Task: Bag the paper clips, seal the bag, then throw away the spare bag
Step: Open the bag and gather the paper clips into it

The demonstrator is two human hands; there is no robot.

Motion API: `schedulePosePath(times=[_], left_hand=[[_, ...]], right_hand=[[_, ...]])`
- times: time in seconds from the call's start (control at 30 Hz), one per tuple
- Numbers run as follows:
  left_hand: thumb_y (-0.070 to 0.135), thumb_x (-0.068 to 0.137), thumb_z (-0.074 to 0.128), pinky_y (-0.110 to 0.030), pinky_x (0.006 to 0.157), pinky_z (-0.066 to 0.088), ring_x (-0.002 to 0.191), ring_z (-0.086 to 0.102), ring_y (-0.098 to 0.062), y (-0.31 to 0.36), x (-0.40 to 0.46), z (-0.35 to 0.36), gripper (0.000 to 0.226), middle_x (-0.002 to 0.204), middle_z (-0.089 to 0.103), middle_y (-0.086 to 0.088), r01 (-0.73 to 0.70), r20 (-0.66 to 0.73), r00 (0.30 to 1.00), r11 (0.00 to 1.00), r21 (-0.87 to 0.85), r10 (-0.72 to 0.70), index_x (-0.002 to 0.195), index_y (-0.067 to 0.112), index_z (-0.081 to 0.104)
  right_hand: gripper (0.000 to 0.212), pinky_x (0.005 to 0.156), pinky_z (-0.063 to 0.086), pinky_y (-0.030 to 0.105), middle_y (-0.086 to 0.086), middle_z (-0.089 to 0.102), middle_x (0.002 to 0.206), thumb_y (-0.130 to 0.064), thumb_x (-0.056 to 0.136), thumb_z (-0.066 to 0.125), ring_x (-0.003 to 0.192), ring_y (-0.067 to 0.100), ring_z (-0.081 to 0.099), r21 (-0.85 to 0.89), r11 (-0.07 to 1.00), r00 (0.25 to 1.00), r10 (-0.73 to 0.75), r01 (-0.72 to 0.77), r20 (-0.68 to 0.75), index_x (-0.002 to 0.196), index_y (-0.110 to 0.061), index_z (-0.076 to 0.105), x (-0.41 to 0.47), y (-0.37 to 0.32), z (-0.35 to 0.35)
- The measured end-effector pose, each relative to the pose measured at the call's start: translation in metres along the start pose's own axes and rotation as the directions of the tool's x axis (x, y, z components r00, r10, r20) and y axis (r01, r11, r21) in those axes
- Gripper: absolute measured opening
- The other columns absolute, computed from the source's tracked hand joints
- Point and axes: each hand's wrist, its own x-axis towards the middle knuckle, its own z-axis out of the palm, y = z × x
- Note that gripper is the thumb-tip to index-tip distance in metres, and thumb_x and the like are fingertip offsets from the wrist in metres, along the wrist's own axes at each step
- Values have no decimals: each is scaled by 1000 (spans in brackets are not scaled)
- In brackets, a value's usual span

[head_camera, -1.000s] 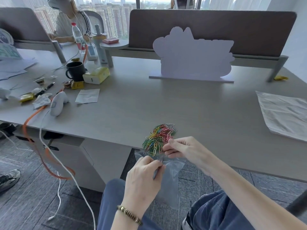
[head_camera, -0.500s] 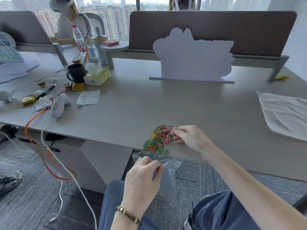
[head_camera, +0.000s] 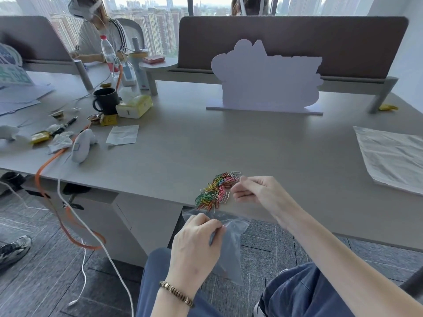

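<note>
Paper clips (head_camera: pixel 217 191) heaped at the desk's (head_camera: pixel 206 145) near edge, clear bag (head_camera: pixel 229 245) hanging just below.

Right hand (head_camera: pixel 256 193) pinches at the pile's right side, though whether it has a clip between the fingertips I cannot tell. Left hand (head_camera: pixel 196 243) grips the bag's mouth, covering part of its rim. The bag's contents are hard to make out through the film. No writing reads on it.

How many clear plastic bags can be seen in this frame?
1: a clear plastic bag hangs below the desk edge, pinched by the left hand. A second could be pressed flat against it or hidden; I cannot tell.
</note>
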Motion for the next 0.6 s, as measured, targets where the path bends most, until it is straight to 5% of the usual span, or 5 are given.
schedulePosePath(times=[0.13, 0.23, 0.33, 0.47, 0.6], left_hand=[[27, 84, 73, -19, 54, 44, 69, 54, -7, -1, 0, -1, 11, 74, 60, 13, 4, 4, 1000, 1000, 0, -4, 74, 26, 70], [26, 83, 73, -22, 54, 47, 69, 55, -8, -1, 0, -2, 10, 74, 61, 13, 3, 3, 1000, 1000, -8, -3, 74, 25, 70], [26, 83, 73, -20, 55, 46, 70, 55, -7, -1, 1, -3, 10, 75, 62, 14, 2, 4, 1000, 1000, -13, -2, 74, 25, 71], [24, 83, 74, -17, 55, 42, 69, 55, -8, -3, 2, -3, 10, 74, 62, 13, 4, 2, 1000, 1000, -1, -4, 73, 25, 71], [25, 83, 74, -19, 55, 43, 69, 55, -8, -4, 1, -2, 11, 74, 61, 13, 8, 3, 1000, 1000, -3, -8, 73, 25, 70]], right_hand=[[38, 96, 56, 40, 12, 78, 96, -34, 101, 53, 93, 25, 75, -232, 973, 976, -43, -8, -211, 97, -5, 77, 26, -2, -14], [48, 94, 54, 47, 20, 75, 90, -38, 101, 50, 78, 18, 74, -372, 928, 968, -79, -16, -239, 102, 5, 70, 38, -4, -14], [49, 94, 54, 49, 21, 76, 96, -38, 102, 48, 85, 24, 74, -462, 887, 972, -98, -12, -212, 102, 5, 70, 43, -4, -11], [38, 96, 56, 37, 8, 77, 99, -35, 103, 50, 91, 18, 75, -329, 944, 991, -37, -8, -130, 104, -7, 77, 41, 0, -4], [36, 91, 60, 36, 14, 77, 101, -28, 103, 52, 100, 29, 74, -42, 999, 998, 15, -18, -64, 101, -1, 75, 38, 3, -4]])
